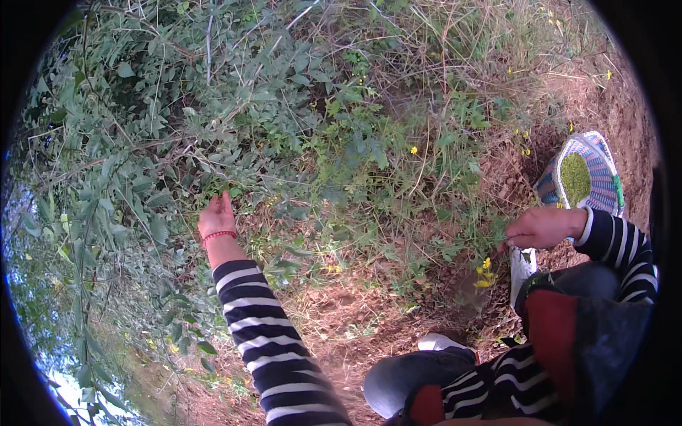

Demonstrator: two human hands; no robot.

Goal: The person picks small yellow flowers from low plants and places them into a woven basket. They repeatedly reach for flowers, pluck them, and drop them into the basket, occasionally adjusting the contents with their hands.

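My left hand, with a red beaded bracelet at the wrist, reaches into low green foliage. Its fingertips are raised among the leaves, and whether they grip a stem is not clear. My right hand is above a white shoe, with its fingers curled together. Whatever may be between those fingers is too small to make out. Just below it is a cluster of yellow flowers. Beside the right wrist stands a woven multicoloured basket with a pale rim, holding small yellow-green bits.
Dense leafy shrubs with thin woody branches fill the left and top. Dry grass grows towards the upper right. Reddish-brown soil shows in front of my bent knee. A leafy branch hangs at the far left.
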